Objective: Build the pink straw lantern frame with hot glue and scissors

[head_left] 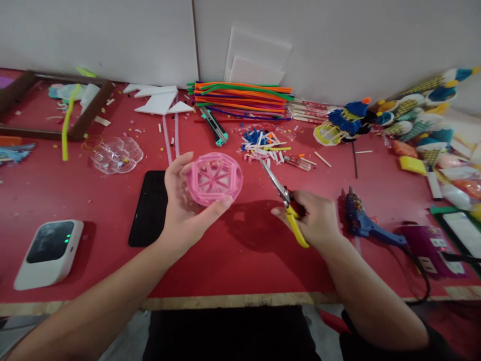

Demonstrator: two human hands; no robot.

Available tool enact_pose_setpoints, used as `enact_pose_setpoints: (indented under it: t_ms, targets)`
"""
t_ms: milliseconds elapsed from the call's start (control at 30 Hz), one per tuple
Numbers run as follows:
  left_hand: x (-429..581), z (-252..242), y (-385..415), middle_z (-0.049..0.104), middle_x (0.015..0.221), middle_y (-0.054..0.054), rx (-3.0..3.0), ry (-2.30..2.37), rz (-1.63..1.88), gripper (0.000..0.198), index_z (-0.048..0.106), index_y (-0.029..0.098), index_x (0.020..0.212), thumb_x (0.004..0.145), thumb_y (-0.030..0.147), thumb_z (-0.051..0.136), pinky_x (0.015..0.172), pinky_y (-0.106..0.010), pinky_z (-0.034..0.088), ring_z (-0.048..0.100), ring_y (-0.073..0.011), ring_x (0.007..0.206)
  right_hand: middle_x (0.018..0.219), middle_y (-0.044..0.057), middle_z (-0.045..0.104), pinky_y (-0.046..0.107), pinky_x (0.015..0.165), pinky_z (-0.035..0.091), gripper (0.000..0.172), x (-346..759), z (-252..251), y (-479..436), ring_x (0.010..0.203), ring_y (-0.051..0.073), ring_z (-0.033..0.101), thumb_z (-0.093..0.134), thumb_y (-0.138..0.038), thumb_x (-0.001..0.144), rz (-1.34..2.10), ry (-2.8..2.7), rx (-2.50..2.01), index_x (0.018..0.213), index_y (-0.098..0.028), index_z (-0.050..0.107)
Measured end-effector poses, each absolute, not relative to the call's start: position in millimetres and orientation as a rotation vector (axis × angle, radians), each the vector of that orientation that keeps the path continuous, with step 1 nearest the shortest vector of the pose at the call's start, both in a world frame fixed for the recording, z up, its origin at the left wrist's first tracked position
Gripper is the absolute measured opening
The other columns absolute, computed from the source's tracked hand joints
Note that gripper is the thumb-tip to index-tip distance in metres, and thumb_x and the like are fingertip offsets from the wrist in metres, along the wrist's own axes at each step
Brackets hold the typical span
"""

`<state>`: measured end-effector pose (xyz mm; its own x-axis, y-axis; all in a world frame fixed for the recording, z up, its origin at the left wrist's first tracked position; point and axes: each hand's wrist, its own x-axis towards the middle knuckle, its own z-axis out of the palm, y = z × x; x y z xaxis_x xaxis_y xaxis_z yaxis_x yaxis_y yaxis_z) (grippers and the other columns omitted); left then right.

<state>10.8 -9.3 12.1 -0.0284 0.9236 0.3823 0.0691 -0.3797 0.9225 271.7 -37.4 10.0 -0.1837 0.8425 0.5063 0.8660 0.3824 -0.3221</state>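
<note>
My left hand (pixel 180 200) holds a round pink lattice piece made of straw bits (pixel 215 179) above the red table (pixel 240 260), fingers curled under it and thumb along its lower edge. My right hand (pixel 315 218) grips yellow-handled scissors (pixel 282 198); their blades are closed and point up and left toward a pile of cut straw pieces (pixel 265 148). The two hands are apart, the scissor tips a short way right of the pink piece.
A black phone (pixel 149 208) lies left of my left hand, and a white device with a green light (pixel 48 253) sits at the near left. A blue glue gun (pixel 363 220) lies to the right. Behind are coloured straws (pixel 240 98), a clear tray (pixel 116 154), a utility knife (pixel 215 128) and craft birds (pixel 349 123).
</note>
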Motion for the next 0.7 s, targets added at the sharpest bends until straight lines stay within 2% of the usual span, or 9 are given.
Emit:
enact_pose_setpoints:
  t_ms: [133, 233, 400, 467, 600, 700]
  targets:
    - [10, 23, -8, 0.070, 0.119, -0.006, 0.987, 0.909, 1.178, 0.064, 0.057, 0.034, 0.129, 0.074, 0.054, 0.083, 0.086, -0.048, 0.064, 0.072, -0.0318, 0.110, 0.055, -0.005, 0.044, 0.026, 0.046, 0.023, 0.054, 270, 13, -41, 0.045, 0.009, 0.035, 0.051, -0.069, 0.093, 0.032, -2.026, -1.459, 0.066, -0.024, 0.040]
    - [5, 28, -8, 0.076, 0.108, -0.006, 0.782, 0.830, 1.014, 0.059, 0.066, 0.031, 0.118, 0.069, 0.059, 0.084, 0.075, -0.046, 0.066, 0.076, -0.0335, 0.099, 0.057, -0.005, 0.043, 0.027, 0.047, 0.023, 0.052, 268, 14, -43, 0.046, 0.010, 0.034, 0.051, -0.069, 0.092, 0.084, -2.032, -1.466, 0.067, -0.025, 0.039]
    - [3, 21, -10, 0.077, 0.108, -0.007, 0.882, 0.764, 1.002, 0.072, 0.067, 0.030, 0.115, 0.061, 0.074, 0.084, 0.083, -0.051, 0.066, 0.075, -0.0366, 0.107, 0.057, -0.005, 0.043, 0.027, 0.048, 0.024, 0.049, 264, 12, -43, 0.046, 0.010, 0.034, 0.050, -0.066, 0.094, 0.099, -2.070, -1.423, 0.069, -0.025, 0.040]
    - [5, 19, -11, 0.077, 0.102, -0.006, 0.899, 0.792, 1.017, 0.068, 0.068, 0.030, 0.111, 0.059, 0.069, 0.089, 0.081, -0.048, 0.067, 0.076, -0.0340, 0.103, 0.057, -0.005, 0.045, 0.027, 0.048, 0.025, 0.048, 264, 11, -43, 0.047, 0.010, 0.035, 0.049, -0.065, 0.095, 0.099, -2.091, -1.400, 0.069, -0.025, 0.042]
    - [8, 20, -11, 0.074, 0.085, 0.001, 0.853, 0.794, 1.034, 0.053, 0.069, 0.030, 0.101, 0.060, 0.052, 0.095, 0.067, -0.034, 0.067, 0.078, -0.0241, 0.083, 0.057, -0.004, 0.046, 0.027, 0.049, 0.025, 0.050, 264, 8, -43, 0.048, 0.010, 0.037, 0.050, -0.067, 0.094, 0.100, -2.092, -1.437, 0.068, -0.024, 0.043]
    - [7, 22, -11, 0.075, 0.085, 0.002, 0.847, 0.751, 0.991, 0.044, 0.068, 0.028, 0.096, 0.065, 0.048, 0.093, 0.069, -0.035, 0.067, 0.078, -0.0247, 0.086, 0.058, -0.004, 0.046, 0.027, 0.050, 0.025, 0.052, 264, 8, -43, 0.048, 0.011, 0.038, 0.050, -0.069, 0.093, 0.086, -2.091, -1.445, 0.068, -0.024, 0.043]
